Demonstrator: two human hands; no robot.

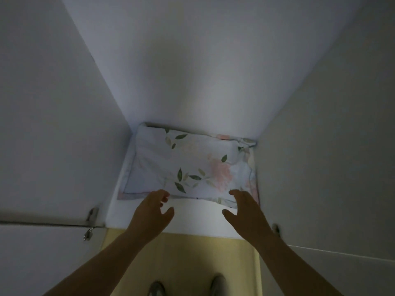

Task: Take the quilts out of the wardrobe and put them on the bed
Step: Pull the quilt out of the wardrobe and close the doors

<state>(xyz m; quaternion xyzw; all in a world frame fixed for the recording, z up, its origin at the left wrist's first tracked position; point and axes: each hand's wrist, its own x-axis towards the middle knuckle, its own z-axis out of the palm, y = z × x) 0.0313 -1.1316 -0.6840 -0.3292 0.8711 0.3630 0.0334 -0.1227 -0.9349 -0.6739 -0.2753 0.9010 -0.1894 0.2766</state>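
Both hands are spread and hold nothing: the left hand (152,207) and right hand (243,207) hover at the near edge of the quilt (188,165), which lies folded flat just beyond them on the wardrobe floor (192,218), its long axis running left to right. The step looks like the reach; next, fingers likely slide under that near edge and lift.
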